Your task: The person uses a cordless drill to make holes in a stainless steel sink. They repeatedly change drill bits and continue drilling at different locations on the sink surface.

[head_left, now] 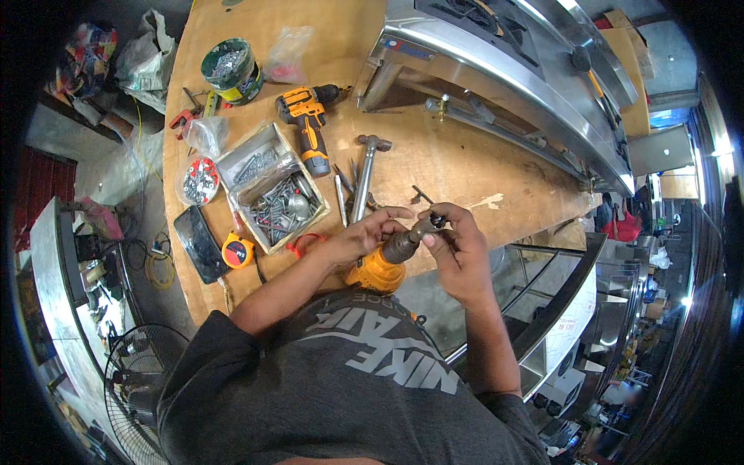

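Observation:
A yellow power drill (pixel 377 271) leans against my shirt at the table's near edge, its dark chuck (pixel 400 248) tilted up and to the right. My left hand (pixel 363 236) curls its fingers at the chuck's left side, with the index finger reaching past it. Between thumb and fingers, my right hand (pixel 461 252) pinches a short round metal piece (pixel 428 225) with a dark end, in line with the chuck's tip. Its exact kind is partly hidden by the fingers. Just beyond lies a thin dark rod (pixel 421 194) on the wooden table (pixel 465 167).
A hammer (pixel 368 174), an orange cordless drill (pixel 308 124) and a divided box of screws (pixel 283 205) lie left of centre. A phone (pixel 199 244), a tape measure (pixel 237 251) and a green tub (pixel 232 71) stand farther left. A stainless steel appliance (pixel 496 70) fills the far right.

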`<state>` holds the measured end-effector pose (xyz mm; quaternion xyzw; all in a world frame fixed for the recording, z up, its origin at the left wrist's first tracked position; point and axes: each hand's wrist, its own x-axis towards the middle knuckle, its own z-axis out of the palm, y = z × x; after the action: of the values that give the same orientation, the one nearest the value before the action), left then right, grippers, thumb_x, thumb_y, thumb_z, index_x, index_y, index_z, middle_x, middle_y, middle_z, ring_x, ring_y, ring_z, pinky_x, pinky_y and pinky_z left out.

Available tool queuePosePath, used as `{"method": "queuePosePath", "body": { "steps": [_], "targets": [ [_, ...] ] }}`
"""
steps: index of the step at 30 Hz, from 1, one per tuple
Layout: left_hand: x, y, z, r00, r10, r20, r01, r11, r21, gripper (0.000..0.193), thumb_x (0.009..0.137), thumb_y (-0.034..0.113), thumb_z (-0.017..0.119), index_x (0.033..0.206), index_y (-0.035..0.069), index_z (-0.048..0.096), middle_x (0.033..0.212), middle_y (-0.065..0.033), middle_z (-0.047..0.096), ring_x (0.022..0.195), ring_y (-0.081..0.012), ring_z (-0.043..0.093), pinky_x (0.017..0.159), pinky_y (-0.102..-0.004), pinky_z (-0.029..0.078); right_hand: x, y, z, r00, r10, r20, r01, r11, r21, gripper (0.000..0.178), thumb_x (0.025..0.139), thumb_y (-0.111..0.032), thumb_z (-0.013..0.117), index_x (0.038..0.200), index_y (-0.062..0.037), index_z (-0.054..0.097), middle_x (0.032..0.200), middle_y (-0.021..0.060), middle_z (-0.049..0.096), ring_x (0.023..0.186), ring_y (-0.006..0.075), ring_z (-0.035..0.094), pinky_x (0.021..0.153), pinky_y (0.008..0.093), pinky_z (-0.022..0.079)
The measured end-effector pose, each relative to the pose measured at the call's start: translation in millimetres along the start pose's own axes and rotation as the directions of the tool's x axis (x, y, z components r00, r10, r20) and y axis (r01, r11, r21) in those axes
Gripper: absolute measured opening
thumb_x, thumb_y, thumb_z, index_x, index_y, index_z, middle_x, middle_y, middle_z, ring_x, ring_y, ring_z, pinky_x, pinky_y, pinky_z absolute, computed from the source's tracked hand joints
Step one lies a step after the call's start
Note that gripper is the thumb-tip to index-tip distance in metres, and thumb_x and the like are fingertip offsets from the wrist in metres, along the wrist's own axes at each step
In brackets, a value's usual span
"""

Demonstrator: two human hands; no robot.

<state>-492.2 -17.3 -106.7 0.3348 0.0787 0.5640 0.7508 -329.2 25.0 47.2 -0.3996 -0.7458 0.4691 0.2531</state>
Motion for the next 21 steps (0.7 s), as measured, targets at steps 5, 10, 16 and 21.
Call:
{"method": "queuePosePath", "body": {
  "steps": [5,10,16,21],
  "targets": [
    [-0.4,-2.6,-7.8,0.968,-0.154,-0.199,0.159,0.987,0.010,0.073,0.086,0.037,0.071,0.141,0.006,0.034,0.123,-0.0087,0.057,0.114,-0.0152,0.055,0.096,-0.0288,0.042,-2.1,-2.0,1.3,1.000,-0.016,0.027,0.017,0.999,-0.031,0.032,0.092,-0.003,0.060,0.121,0.0026,0.048,0.109,0.0118,0.062,0.094,0.0147,0.061,0.083,0.0279,0.051],
    [-0.9,-3.6,-4.8,0.999,0.009,-0.052,-0.002,0.992,0.128,0.056,0.094,0.027,0.062,0.140,0.009,0.036,0.109,-0.0070,0.061,0.102,-0.0133,0.059,0.090,-0.0282,0.046,-1.1,-2.8,2.0,0.999,-0.032,0.026,0.034,0.998,-0.059,0.031,0.093,-0.003,0.059,0.121,0.0027,0.048,0.108,0.0112,0.062,0.093,0.0145,0.061,0.081,0.0268,0.051],
    [2.0,-3.7,-3.9,0.949,-0.116,-0.292,0.120,0.993,-0.002,0.045,0.095,0.016,0.060,0.135,0.010,0.039,0.096,-0.0027,0.060,0.089,-0.0095,0.057,0.081,-0.0248,0.047,-3.5,0.7,3.0,1.000,-0.024,-0.012,0.024,0.999,0.021,0.031,0.092,-0.003,0.060,0.121,0.0019,0.049,0.107,0.0118,0.062,0.096,0.0164,0.061,0.081,0.0284,0.051],
    [-0.8,-21.7,-7.2,0.983,0.088,-0.159,-0.069,0.990,0.119,0.033,0.095,0.013,0.060,0.123,0.011,0.043,0.093,-0.0016,0.057,0.088,-0.0083,0.056,0.078,-0.0239,0.046,-6.3,-3.0,1.9,1.000,-0.016,0.000,0.016,1.000,-0.020,0.032,0.093,-0.002,0.059,0.122,0.0018,0.047,0.108,0.0090,0.061,0.097,0.0132,0.058,0.082,0.0258,0.049]
  ]
}}
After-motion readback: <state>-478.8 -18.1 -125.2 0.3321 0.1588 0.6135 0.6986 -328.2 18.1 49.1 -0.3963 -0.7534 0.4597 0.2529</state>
